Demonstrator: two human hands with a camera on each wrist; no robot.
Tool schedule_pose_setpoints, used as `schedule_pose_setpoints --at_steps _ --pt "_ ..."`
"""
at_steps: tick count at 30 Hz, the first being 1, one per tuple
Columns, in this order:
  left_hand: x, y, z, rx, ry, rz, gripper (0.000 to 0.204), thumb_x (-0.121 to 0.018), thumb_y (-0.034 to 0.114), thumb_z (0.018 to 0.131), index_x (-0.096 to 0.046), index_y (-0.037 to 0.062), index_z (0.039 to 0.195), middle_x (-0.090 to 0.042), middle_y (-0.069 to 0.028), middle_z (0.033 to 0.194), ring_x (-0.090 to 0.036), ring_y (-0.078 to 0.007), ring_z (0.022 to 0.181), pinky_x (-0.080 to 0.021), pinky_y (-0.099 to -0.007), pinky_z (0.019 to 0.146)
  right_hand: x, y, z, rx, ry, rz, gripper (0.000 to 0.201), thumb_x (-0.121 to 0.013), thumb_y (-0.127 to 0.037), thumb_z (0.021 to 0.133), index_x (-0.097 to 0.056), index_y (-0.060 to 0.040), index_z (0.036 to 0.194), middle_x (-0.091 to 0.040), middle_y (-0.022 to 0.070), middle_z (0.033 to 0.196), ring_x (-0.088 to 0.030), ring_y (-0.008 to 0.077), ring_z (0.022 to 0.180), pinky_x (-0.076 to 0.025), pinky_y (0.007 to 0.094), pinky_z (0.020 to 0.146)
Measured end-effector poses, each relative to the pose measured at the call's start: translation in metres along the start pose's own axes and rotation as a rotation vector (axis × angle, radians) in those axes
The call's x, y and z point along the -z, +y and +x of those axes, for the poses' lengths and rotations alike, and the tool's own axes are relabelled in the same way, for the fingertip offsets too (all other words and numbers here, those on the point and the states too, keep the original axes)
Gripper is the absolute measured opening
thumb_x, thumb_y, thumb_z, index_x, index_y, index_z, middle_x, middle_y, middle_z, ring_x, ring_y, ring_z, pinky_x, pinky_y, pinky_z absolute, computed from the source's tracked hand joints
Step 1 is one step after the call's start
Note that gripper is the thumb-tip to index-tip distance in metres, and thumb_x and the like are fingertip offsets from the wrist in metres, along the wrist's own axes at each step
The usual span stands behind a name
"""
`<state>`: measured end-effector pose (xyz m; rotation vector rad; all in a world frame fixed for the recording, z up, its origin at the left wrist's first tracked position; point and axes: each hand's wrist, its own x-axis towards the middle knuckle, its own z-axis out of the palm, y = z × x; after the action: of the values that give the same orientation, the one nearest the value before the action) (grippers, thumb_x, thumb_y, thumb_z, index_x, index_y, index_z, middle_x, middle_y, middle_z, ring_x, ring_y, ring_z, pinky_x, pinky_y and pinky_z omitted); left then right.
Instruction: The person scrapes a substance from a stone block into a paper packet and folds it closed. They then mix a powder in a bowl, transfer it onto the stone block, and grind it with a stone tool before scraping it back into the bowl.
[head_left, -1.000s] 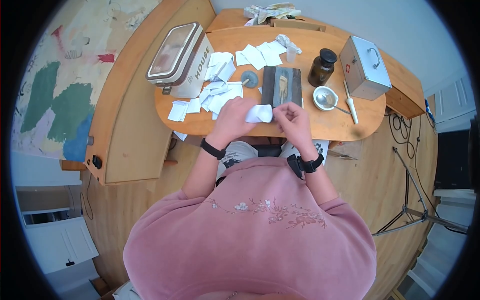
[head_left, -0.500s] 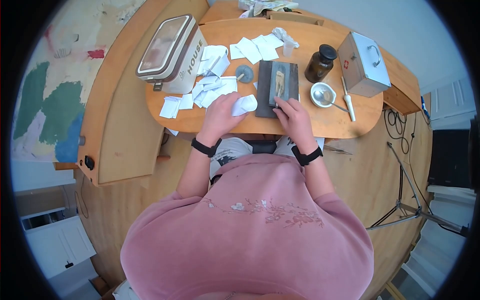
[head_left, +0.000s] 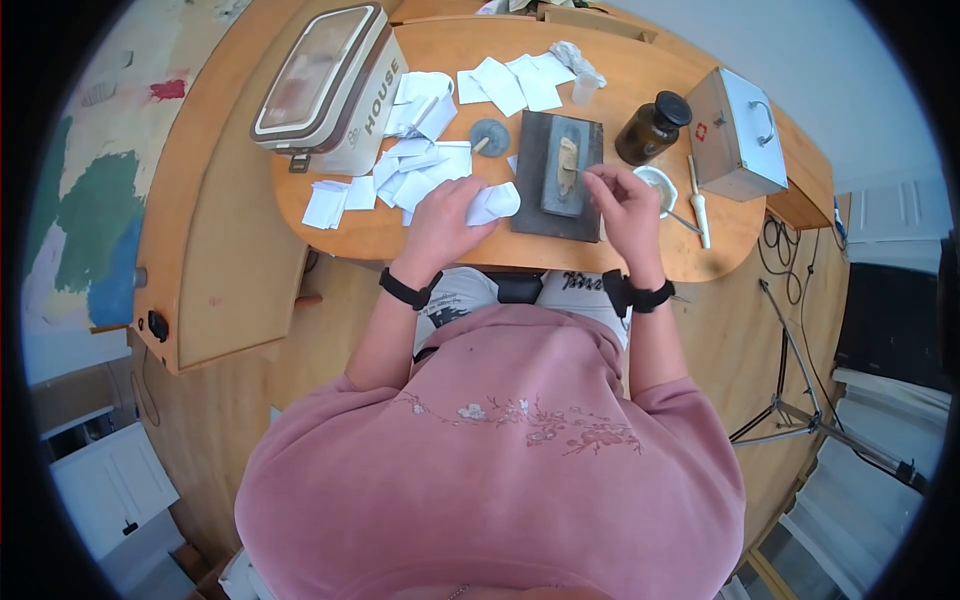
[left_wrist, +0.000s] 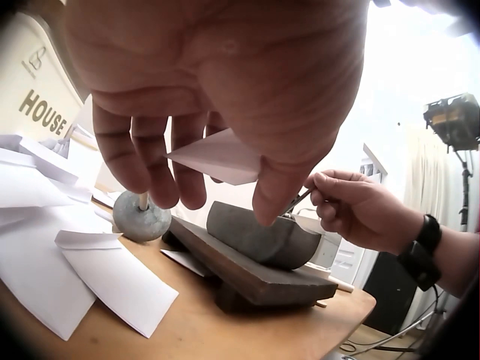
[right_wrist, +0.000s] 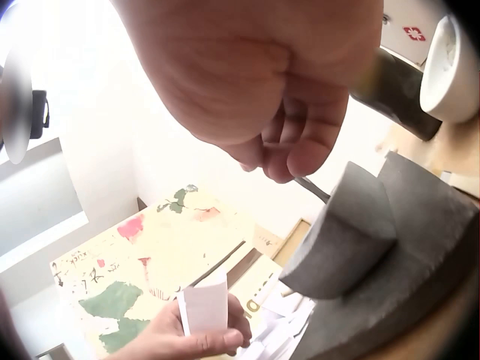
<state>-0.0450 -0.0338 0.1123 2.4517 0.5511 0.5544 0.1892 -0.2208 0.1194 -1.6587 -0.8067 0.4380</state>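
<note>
My left hand (head_left: 440,225) grips a folded white paper packet (head_left: 493,204) just left of a dark slab (head_left: 532,130). On this slab sits a narrow grey grinding trough (head_left: 551,185) with pale brown plant-like material (head_left: 568,165) inside. Fingertips of my right hand (head_left: 628,205) pinch a thin metal tool (right_wrist: 313,189) at the trough's right side. Its far end dips behind the trough wall in the right wrist view. A grey round grinding wheel (head_left: 489,138) with a wooden handle lies left of the slab.
White paper sheets and packets (head_left: 425,170) lie on the left by a lidded HOUSE box (head_left: 350,140). A brown glass jar (head_left: 650,135), a white mortar (head_left: 650,180) with a spoon, a white stick-like tool (head_left: 698,215) and a metal first-aid case (head_left: 740,140) stand right.
My right hand moved from beside the paper packet to the trough's near end, then up to its right side. My left hand shifted left, away from the slab, still holding the packet.
</note>
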Motion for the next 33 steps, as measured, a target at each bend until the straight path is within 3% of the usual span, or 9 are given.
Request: schedule_pose_setpoints --at_steps 4,6,8,9,11,14,19,26,33 --pt "-0.009 -0.008 0.004 -0.047 0.034 -0.055 0.040 -0.091 0.024 0.087 -0.071 0.0076 0.118 -0.077 -0.0132 0.107 -0.073 -0.0382 0.098 -0.060 -0.0505 0.084 0.006 0.000 0.034 0.070 -0.029 -0.105 0.019 -0.078 -0.015 0.108 -0.079 0.0042 0.111 -0.069 0.0009 0.082 -0.059 0.0066 0.075 -0.050 0.0275 0.069" --pt "-0.010 -0.007 0.006 -0.044 0.025 -0.061 0.041 -0.091 0.024 0.087 -0.071 0.0076 0.119 -0.078 -0.0134 0.108 -0.073 -0.0383 0.099 -0.060 -0.0503 0.085 0.009 -0.003 0.044 0.120 -0.027 -0.166 0.021 -0.074 -0.016 0.110 -0.078 0.0043 0.113 -0.072 0.0057 0.084 -0.063 0.0121 0.075 -0.052 0.0313 0.071" --pt "-0.009 -0.007 0.006 -0.037 0.014 -0.062 0.041 -0.092 0.024 0.087 -0.072 0.0075 0.120 -0.078 -0.0136 0.109 -0.073 -0.0385 0.099 -0.060 -0.0502 0.085 0.015 -0.012 0.053 0.287 -0.036 -0.247 0.021 -0.071 -0.016 0.112 -0.077 0.0040 0.114 -0.075 0.0133 0.089 -0.067 0.0224 0.076 -0.054 0.0353 0.074" --pt "-0.008 -0.007 0.007 -0.044 0.019 -0.061 0.041 -0.091 0.024 0.088 -0.072 0.0076 0.119 -0.078 -0.0134 0.109 -0.073 -0.0385 0.099 -0.060 -0.0503 0.085 0.018 -0.018 0.058 0.286 -0.035 -0.249 0.021 -0.071 -0.016 0.112 -0.077 0.0040 0.114 -0.075 0.0133 0.089 -0.067 0.0224 0.076 -0.054 0.0353 0.074" --pt "-0.008 -0.008 0.007 -0.049 0.024 -0.061 0.040 -0.091 0.024 0.088 -0.072 0.0077 0.119 -0.078 -0.0132 0.109 -0.073 -0.0384 0.099 -0.060 -0.0504 0.085 0.022 -0.028 0.072 0.289 -0.045 -0.369 0.021 -0.069 -0.016 0.112 -0.077 0.0034 0.115 -0.076 0.0182 0.092 -0.069 0.0309 0.079 -0.056 0.0381 0.078" --pt "-0.006 -0.009 0.008 -0.047 -0.005 -0.052 0.040 -0.091 0.024 0.088 -0.072 0.0082 0.119 -0.078 -0.0129 0.109 -0.073 -0.0384 0.099 -0.060 -0.0504 0.085 0.019 -0.031 0.101 0.304 -0.050 -0.392 0.023 -0.067 -0.018 0.113 -0.077 0.0028 0.115 -0.075 0.0185 0.090 -0.071 0.0317 0.082 -0.056 0.0385 0.081" --pt "-0.002 -0.005 0.007 0.035 -0.024 -0.061 0.042 -0.091 0.022 0.088 -0.072 0.0090 0.123 -0.078 -0.0138 0.112 -0.074 -0.0378 0.103 -0.060 -0.0482 0.089 0.007 -0.015 0.133 0.269 -0.092 -0.350 0.029 -0.064 -0.024 0.115 -0.077 0.0024 0.113 -0.074 0.0171 0.088 -0.069 0.0302 0.080 -0.056 0.0395 0.080" --pt "-0.005 -0.005 0.006 0.034 -0.043 -0.059 0.041 -0.091 0.023 0.089 -0.071 0.0090 0.122 -0.078 -0.0143 0.111 -0.074 -0.0387 0.104 -0.060 -0.0490 0.089 0.002 0.010 0.153 0.225 -0.180 -0.238 0.033 -0.063 -0.028 0.115 -0.077 0.0009 0.108 -0.066 0.0084 0.079 -0.060 0.0198 0.075 -0.051 0.0363 0.074" --pt "-0.004 -0.003 0.005 -0.013 -0.003 -0.030 0.043 -0.091 0.026 0.089 -0.072 0.0086 0.123 -0.079 -0.0149 0.109 -0.074 -0.0392 0.100 -0.060 -0.0512 0.085 -0.006 0.034 0.162 0.084 -0.212 -0.191 0.034 -0.066 -0.031 0.114 -0.078 -0.0004 0.108 -0.066 0.0038 0.079 -0.057 0.0153 0.075 -0.050 0.0361 0.073"
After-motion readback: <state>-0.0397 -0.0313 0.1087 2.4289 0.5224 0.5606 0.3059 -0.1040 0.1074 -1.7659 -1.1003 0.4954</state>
